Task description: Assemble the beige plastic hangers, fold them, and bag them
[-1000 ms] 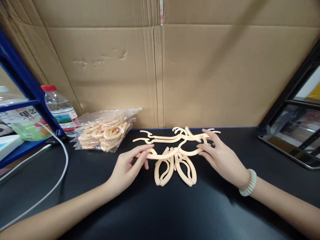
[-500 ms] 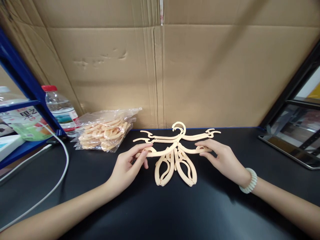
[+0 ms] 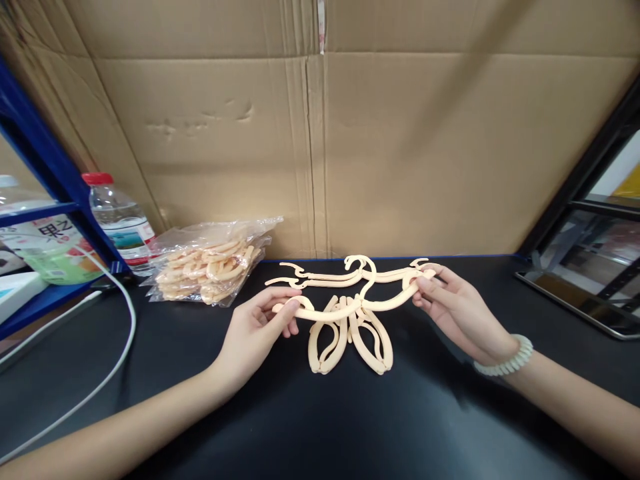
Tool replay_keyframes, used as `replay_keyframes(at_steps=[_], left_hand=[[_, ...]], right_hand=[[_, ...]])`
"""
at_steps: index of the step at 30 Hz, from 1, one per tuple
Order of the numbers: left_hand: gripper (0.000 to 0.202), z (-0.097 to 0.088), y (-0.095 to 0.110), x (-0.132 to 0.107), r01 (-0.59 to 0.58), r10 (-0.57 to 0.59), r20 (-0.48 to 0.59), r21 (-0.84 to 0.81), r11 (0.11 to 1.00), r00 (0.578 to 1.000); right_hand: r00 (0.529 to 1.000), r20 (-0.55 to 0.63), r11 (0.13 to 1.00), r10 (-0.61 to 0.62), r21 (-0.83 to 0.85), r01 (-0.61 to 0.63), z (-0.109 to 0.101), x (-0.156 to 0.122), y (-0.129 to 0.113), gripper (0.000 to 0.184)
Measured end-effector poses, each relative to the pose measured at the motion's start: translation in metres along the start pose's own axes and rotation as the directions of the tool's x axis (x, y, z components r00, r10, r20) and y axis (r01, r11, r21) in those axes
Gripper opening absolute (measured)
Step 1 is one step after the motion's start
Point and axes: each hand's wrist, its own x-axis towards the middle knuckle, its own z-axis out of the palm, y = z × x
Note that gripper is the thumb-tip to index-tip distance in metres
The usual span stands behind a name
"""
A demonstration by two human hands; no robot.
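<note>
A cream plastic folding hanger is held by its two ends, arms spread and hook upward. My left hand pinches its left end between thumb and fingers. Its right end is gripped by my right hand, which wears a pale beaded bracelet. Behind it, other spread hangers lie on the black table, partly covered by the held one and my right hand. In front and below, folded hangers show two leaf-shaped loops on the table.
At the back left lies a clear plastic bag of cream hangers. Beside it stand a red-capped bottle and a blue shelf with packages. A white cable curves across the left. A cardboard wall closes the back; a black rack stands right.
The right end of the held hanger has risen and moved right with my right hand. Its hook has tilted, and the right fingers have changed their grip. My left hand has barely moved.
</note>
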Motion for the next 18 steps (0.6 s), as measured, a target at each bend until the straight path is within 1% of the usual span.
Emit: replay_keyframes(at_steps=[2, 4, 7, 9, 11, 12, 15, 18], left_hand=[[0.025, 0.004, 0.002, -0.001, 0.045, -0.046, -0.004, -0.071, 0.996, 0.999], [0.024, 0.009, 0.006, -0.004, 0.081, -0.079, 0.022, -0.121, 0.989, 0.997], [0.023, 0.015, 0.013, -0.011, 0.111, -0.097, 0.100, -0.150, 0.982, 0.990], [0.022, 0.018, 0.016, -0.015, 0.118, -0.094, 0.152, -0.154, 0.981, 0.984], [0.023, 0.021, 0.018, -0.019, 0.118, -0.090, 0.180, -0.154, 0.981, 0.980], [0.024, 0.022, 0.019, -0.020, 0.118, -0.089, 0.184, -0.155, 0.981, 0.979], [0.026, 0.023, 0.021, -0.022, 0.118, -0.090, 0.177, -0.150, 0.982, 0.980], [0.026, 0.024, 0.023, -0.024, 0.120, -0.092, 0.181, -0.148, 0.982, 0.979]], right_hand=[[0.999, -0.019, 0.996, 0.031, 0.084, -0.030, 0.003, -0.002, 0.001, 0.022], [0.999, 0.002, 0.995, 0.035, 0.090, -0.035, 0.007, -0.005, 0.004, 0.022], [0.993, 0.114, 1.000, 0.011, -0.006, -0.010, 0.016, -0.014, 0.007, 0.019], [0.974, 0.226, 0.994, 0.004, -0.104, 0.020, 0.023, -0.021, 0.007, 0.016], [0.933, 0.359, 0.979, 0.014, -0.193, 0.059, 0.029, -0.028, 0.006, 0.011], [0.904, 0.428, 0.971, 0.023, -0.225, 0.082, 0.032, -0.031, 0.005, 0.011], [0.807, 0.588, 0.952, 0.054, -0.274, 0.136, 0.038, -0.038, 0.003, 0.020], [0.716, 0.688, 0.960, 0.114, -0.263, 0.100, 0.040, -0.042, 0.003, 0.032]])
